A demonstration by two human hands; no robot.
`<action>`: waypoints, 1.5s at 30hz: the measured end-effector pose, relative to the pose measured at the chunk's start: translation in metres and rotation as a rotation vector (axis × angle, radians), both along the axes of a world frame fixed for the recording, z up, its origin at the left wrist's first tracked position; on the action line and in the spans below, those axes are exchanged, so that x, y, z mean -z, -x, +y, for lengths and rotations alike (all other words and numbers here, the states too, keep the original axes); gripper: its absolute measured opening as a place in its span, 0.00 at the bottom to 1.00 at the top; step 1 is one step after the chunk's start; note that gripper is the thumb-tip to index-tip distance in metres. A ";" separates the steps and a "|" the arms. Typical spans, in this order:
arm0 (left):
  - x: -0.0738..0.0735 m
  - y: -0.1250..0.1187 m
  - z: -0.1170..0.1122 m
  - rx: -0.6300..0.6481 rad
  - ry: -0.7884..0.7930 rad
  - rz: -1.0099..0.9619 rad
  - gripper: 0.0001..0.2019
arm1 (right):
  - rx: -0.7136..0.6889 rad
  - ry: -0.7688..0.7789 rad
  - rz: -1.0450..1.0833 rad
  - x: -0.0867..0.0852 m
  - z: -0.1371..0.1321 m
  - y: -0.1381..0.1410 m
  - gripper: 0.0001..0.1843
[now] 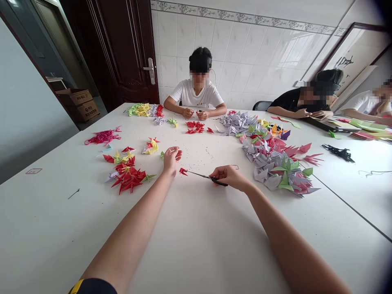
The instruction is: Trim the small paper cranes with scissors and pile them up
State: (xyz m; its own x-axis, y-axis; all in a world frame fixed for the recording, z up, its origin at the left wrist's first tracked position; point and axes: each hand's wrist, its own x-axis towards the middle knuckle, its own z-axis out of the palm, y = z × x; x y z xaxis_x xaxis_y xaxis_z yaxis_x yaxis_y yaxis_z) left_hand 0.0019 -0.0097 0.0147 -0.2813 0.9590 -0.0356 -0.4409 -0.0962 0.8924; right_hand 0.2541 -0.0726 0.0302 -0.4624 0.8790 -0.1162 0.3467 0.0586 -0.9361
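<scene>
The right hand (229,176) is closed around the dark handle of a long thin tool (202,176), whose point touches a small red paper crane (183,171) lying on the white table (196,245), just beside the left hand (171,158). The fingers of the left hand are curled together; whether they pinch anything cannot be told. The step appears to be piercing the crane, and the next move calls for the left hand to steady it.
</scene>
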 end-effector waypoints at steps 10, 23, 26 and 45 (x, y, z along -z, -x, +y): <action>0.000 0.000 -0.001 0.006 -0.005 0.010 0.07 | 0.249 -0.030 0.187 -0.006 0.006 -0.010 0.20; 0.003 0.000 0.001 0.015 -0.010 0.027 0.09 | 0.463 -0.143 0.161 0.014 0.010 0.005 0.26; 0.005 0.001 0.002 0.017 -0.017 0.037 0.10 | 0.429 -0.153 0.227 0.019 0.009 0.010 0.27; -0.069 -0.015 -0.046 0.292 -0.559 0.880 0.12 | 0.369 -0.115 0.300 0.023 0.007 0.010 0.25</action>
State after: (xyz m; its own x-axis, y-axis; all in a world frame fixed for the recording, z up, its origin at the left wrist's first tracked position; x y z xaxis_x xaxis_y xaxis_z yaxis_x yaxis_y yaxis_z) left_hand 0.0165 -0.0556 0.0833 0.2478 0.8107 0.5304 0.2608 -0.5831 0.7694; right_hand 0.2440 -0.0659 0.0072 -0.1154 0.9900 0.0816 0.0796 0.0911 -0.9927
